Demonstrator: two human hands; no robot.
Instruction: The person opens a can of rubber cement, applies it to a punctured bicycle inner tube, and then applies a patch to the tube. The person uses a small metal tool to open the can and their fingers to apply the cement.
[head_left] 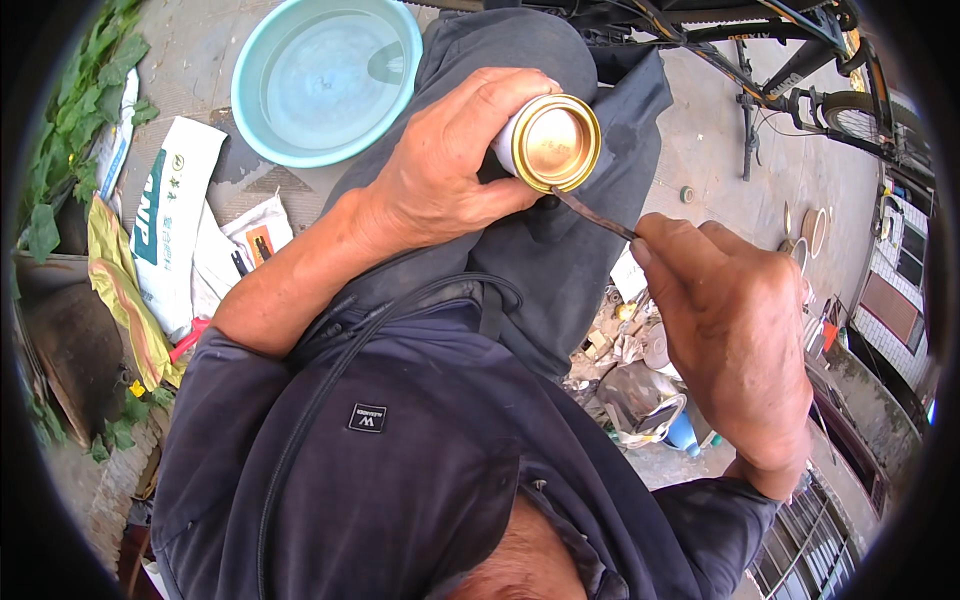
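Note:
A small round tin can [553, 143] with a gold-coloured lid sits in the grip of my left hand [450, 150], its lid facing up toward me, above my dark trousers. My right hand [725, 320] is closed round a thin, dark metal pry tool [592, 214]. The tool's tip touches the near edge of the can's rim. Most of the tool's handle is hidden inside my right fist, so its full shape cannot be told.
A light-blue basin [245, 95] of water stands at the upper left. Beside it lie a white sack [178, 210] and a yellow one [122, 290]. A bicycle [790, 75] is at the upper right. Scattered odds and ends [640, 390] lie on the ground below my right hand.

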